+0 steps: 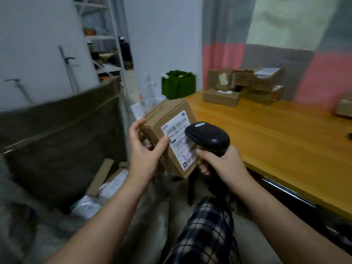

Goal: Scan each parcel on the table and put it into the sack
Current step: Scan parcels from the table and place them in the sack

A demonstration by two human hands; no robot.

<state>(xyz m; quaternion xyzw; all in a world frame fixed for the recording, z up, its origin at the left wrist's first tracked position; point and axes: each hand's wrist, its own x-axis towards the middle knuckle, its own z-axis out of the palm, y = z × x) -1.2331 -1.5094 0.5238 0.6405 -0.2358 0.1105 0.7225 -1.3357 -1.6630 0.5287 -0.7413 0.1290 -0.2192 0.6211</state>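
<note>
Cardboard parcel (167, 138) held in the air between table edge (266, 134) and open sack (62, 141). Left hand (142, 151) pinches its near corner, thumb on the shipping label (179, 141). Right hand (221, 161) wraps the barcode scanner (207, 137), head almost touching the label. Risk: too close, thumb covering print, misread. More boxes (242, 84) wait behind.

Two hands in view, left hand (143, 149) and right hand (223, 161), both ungloved. Forearms (106, 212) bare from the wrists down to the frame edge. Nails (166, 139) cut short. Lower centre: checked cloth (205, 235) over the lap, dark navy-black squares crossed by cream bands, a woven plaid. The type of garment cannot be told.
</note>
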